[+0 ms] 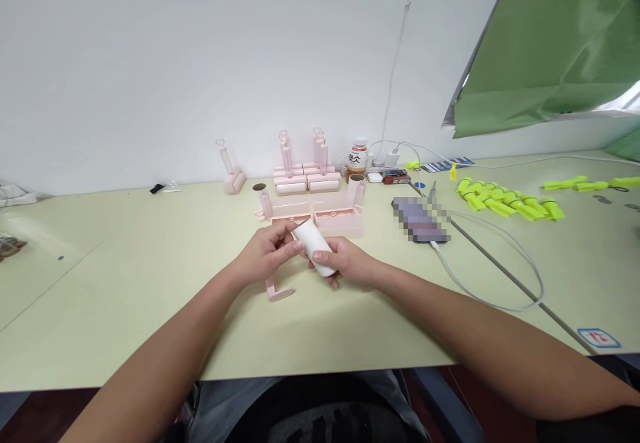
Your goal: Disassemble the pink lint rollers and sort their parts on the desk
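A white lint roller refill (314, 243) is tilted between my hands above the table. My right hand (353, 263) wraps round its lower end, the thumb lying across the paper. At the upper end, my left hand (263, 251) grips the edge with thumb and fingers. A pale pink L-shaped handle part (273, 291) lies just below my left hand, partly hidden by it. Beyond the hands are open pink roller covers (341, 226). Another roll (259, 191) and a further roll (357, 183) stand upright beside them, showing brown cardboard cores.
Several pink lint rollers (291, 182) line the wall, with a single lint roller (233, 178) further left. A bottle (357, 156) stands behind. To the right are a phone (419, 220) on a looping white cable (520, 256) and several neon yellow strips (510, 200).
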`<act>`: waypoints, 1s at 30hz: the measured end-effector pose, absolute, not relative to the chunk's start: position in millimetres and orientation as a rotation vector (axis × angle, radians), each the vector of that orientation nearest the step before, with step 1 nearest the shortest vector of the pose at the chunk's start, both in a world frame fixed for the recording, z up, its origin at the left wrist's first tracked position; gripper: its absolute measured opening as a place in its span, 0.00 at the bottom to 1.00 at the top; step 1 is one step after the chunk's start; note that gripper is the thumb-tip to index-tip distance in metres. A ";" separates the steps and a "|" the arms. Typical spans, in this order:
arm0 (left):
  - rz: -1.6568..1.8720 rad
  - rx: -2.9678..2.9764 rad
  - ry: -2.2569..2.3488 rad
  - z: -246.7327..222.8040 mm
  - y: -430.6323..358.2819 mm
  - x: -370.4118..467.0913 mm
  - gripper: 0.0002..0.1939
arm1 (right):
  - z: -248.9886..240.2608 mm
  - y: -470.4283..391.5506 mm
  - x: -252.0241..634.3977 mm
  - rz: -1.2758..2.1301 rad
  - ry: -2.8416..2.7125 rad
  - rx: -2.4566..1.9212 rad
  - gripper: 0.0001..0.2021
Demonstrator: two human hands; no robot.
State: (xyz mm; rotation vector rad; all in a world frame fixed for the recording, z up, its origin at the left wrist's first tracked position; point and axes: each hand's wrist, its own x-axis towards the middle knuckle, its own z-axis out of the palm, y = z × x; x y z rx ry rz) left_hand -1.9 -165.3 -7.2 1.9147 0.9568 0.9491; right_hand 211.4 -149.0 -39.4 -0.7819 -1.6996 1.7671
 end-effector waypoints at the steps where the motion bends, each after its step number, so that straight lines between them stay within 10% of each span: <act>1: 0.964 1.912 0.983 -7.8 -164.1 -1.9 0.14 | -39.9 -148.7 211.0 1.794 -1.688 -0.782 0.21; 30: 1.373 1.567 1.082 -15.5 -152.5 -4.5 0.21 | -40.0 -138.9 216.6 1.924 -1.479 -0.727 0.14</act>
